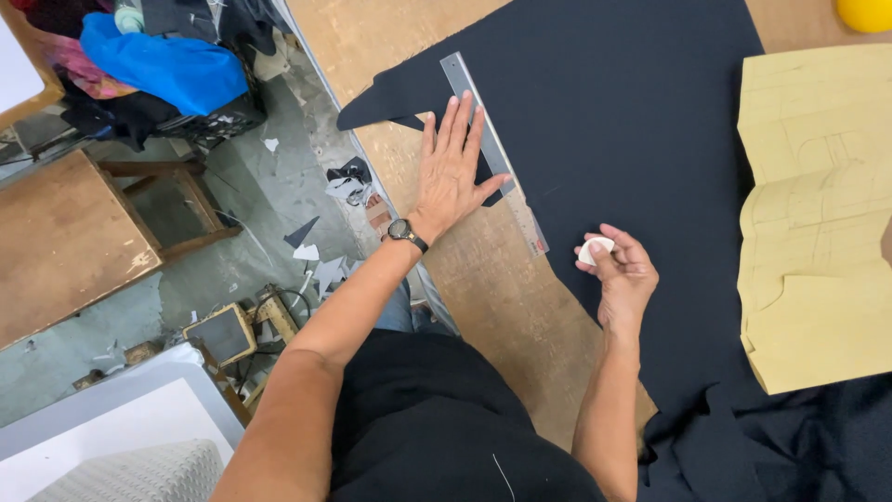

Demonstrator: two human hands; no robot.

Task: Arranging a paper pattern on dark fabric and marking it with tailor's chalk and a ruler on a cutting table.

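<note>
1. While pressed flat with fingers spread, left hand (452, 169) pinned ruler (492, 153) to dark cloth (632, 139); nothing gripped, palm open.
2. Pinched white chalk (595, 249) between thumb and fingertips of right hand (621, 277), just over cloth, near ruler's lower end.
3. Lay slanted along cloth's left edge: ruler, partly covered by left hand.
4. Spread over wooden table (502, 297): cloth, bunched at lower right.
5. Rested on cloth, well right of both hands: tan paper patterns (818, 214), stacked, pencil lines showing.
6. Stood on floor at upper left: dark crate (218, 121), heaped with blue and dark fabric (163, 65).
7. Littered floor (269, 186) beside table: cloth scraps.
</note>
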